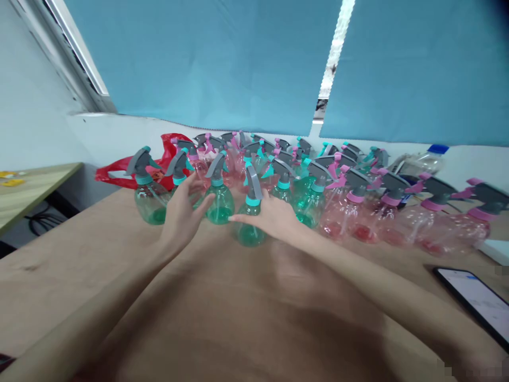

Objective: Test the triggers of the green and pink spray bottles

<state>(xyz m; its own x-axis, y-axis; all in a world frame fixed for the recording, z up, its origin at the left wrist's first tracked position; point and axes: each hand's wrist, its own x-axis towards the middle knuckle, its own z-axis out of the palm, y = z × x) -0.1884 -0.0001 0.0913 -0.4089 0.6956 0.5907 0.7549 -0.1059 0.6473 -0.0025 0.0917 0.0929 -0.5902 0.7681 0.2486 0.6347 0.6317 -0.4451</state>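
Note:
My right hand [276,215] is wrapped round the neck and upper body of a green spray bottle [251,237], its thumb across the front. This bottle stands upright, nearest to me, with a grey and turquoise trigger head. My left hand [181,212] is open, thumb and fingers apart, between two other green spray bottles. One green bottle [149,204] stands to its left, the other green bottle [221,206] at its thumb tip; whether they touch I cannot tell. The left fingertips partly hide the bottles behind.
Pink spray bottles [363,223] stand in a row at the right, with several more behind. A red plastic bag [115,172] lies at the back left. A phone [477,297] lies on the wooden table [207,313] at the right. A blue-capped bottle [425,162] stands behind.

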